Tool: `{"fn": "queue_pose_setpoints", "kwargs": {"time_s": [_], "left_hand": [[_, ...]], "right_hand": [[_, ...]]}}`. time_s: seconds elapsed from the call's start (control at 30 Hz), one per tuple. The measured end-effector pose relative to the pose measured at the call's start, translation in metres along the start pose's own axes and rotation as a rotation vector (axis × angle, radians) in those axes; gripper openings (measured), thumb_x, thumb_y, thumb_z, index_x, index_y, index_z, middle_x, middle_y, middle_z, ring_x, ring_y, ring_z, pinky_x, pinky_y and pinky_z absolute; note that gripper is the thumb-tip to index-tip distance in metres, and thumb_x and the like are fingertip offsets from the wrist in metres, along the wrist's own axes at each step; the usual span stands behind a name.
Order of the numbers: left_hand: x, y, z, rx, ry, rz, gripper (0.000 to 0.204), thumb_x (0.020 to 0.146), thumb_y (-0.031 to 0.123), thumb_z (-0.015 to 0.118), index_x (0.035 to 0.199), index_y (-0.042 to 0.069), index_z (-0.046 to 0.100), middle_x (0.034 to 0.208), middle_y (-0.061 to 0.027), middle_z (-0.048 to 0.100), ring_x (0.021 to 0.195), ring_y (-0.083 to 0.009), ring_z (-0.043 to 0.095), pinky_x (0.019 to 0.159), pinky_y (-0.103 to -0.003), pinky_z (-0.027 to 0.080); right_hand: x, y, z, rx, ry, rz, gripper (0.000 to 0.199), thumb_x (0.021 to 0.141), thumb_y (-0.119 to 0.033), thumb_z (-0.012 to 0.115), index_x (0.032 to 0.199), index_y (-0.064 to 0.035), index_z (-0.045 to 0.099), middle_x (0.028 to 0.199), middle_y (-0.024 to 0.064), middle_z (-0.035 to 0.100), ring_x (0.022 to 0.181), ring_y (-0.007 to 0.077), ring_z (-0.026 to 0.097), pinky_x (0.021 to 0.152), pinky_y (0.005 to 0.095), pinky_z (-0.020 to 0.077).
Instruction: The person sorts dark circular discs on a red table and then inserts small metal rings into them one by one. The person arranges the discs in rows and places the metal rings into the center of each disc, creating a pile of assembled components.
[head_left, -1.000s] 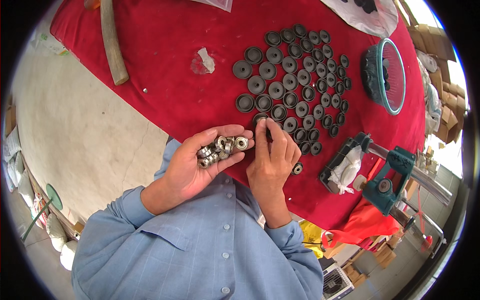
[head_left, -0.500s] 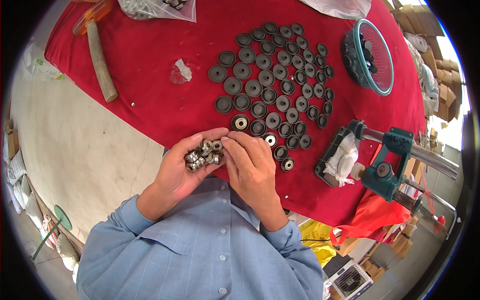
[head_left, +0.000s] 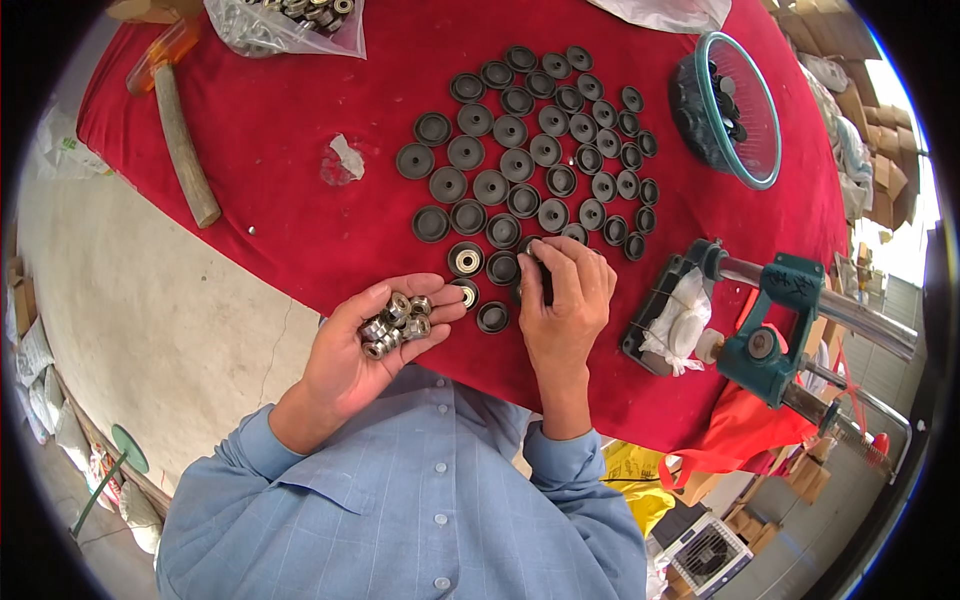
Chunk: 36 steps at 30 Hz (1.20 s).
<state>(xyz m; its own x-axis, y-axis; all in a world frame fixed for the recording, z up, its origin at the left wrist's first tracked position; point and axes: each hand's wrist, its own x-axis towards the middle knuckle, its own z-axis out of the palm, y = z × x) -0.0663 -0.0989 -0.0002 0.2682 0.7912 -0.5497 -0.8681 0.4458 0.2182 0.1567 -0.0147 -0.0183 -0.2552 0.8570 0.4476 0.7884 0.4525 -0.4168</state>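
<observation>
My left hand point(head_left: 375, 345) is palm up with its fingers stretched, cradling a small pile of shiny metal ball bearings point(head_left: 398, 306). Several round black caps point(head_left: 490, 188) with raised rims lie in loose rows on the red cloth. My right hand point(head_left: 565, 305) reaches down over the near caps, thumb and fingers bent around one; its fingertips and whatever they pinch are mostly hidden. One near cap has a bearing point(head_left: 466, 262) seated in its centre. Beside my left fingertips, a second bearing point(head_left: 469, 294) shows in a partly covered cap.
A green hand press point(head_left: 765, 335) stands at the right, a plastic-wrapped piece at its base. Behind it is a clear teal-rimmed basket point(head_left: 776, 150) with black parts. A wooden-handled mallet point(head_left: 185, 150) lies far left, near a bag of bearings point(head_left: 300, 32). White scrap point(head_left: 347, 158) lies on the cloth.
My right hand has left the pile in my left hand and moved right, down onto the near caps. My left hand still holds the bearings. The view has shifted slightly.
</observation>
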Motion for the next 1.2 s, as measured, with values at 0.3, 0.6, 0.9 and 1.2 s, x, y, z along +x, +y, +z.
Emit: {"fn": "queue_pose_setpoints", "kwargs": {"time_s": [0.3, 0.6, 0.9, 1.2], "left_hand": [[-0.001, -0.002, -0.001, -0.003, 0.003, 0.017, 0.052, 0.114, 0.028, 0.042, 0.145, -0.013, 0.052, 0.146, -0.0353, 0.058, 0.138, -0.0440, 0.059, 0.113, -0.049, 0.057], [-0.004, -0.004, 0.002, -0.053, -0.026, 0.027, 0.054, 0.112, 0.026, 0.044, 0.149, -0.013, 0.050, 0.152, -0.0350, 0.053, 0.143, -0.0432, 0.055, 0.114, -0.051, 0.056], [-0.007, -0.030, 0.018, -0.045, -0.050, 0.029, 0.054, 0.110, 0.028, 0.043, 0.149, -0.009, 0.053, 0.155, -0.0290, 0.054, 0.149, -0.0404, 0.048, 0.126, -0.054, 0.039], [-0.003, -0.037, 0.021, -0.037, -0.045, -0.161, 0.053, 0.112, 0.026, 0.042, 0.149, -0.010, 0.052, 0.153, -0.0315, 0.055, 0.147, -0.0427, 0.051, 0.122, -0.051, 0.048]], "right_hand": [[-0.018, -0.019, -0.015, -0.281, -0.147, -0.050, 0.040, 0.086, -0.005, 0.071, 0.127, -0.0033, 0.075, 0.126, 0.0077, 0.069, 0.113, 0.0259, 0.064, 0.099, 0.0434, 0.0427], [-0.017, -0.027, -0.020, -0.146, -0.092, 0.030, 0.041, 0.085, 0.000, 0.070, 0.126, -0.0042, 0.073, 0.128, 0.0081, 0.069, 0.119, 0.0282, 0.062, 0.104, 0.0459, 0.0402], [-0.051, -0.067, -0.028, 0.416, -0.176, -0.049, 0.037, 0.082, -0.005, 0.083, 0.118, -0.0038, 0.075, 0.108, 0.0082, 0.071, 0.095, 0.0256, 0.069, 0.080, 0.0388, 0.0523], [-0.036, 0.007, -0.064, 0.136, 0.137, 0.158, 0.023, 0.087, 0.005, 0.080, 0.108, -0.0031, 0.074, 0.103, 0.0129, 0.076, 0.092, 0.0297, 0.075, 0.079, 0.0385, 0.0612]]}}
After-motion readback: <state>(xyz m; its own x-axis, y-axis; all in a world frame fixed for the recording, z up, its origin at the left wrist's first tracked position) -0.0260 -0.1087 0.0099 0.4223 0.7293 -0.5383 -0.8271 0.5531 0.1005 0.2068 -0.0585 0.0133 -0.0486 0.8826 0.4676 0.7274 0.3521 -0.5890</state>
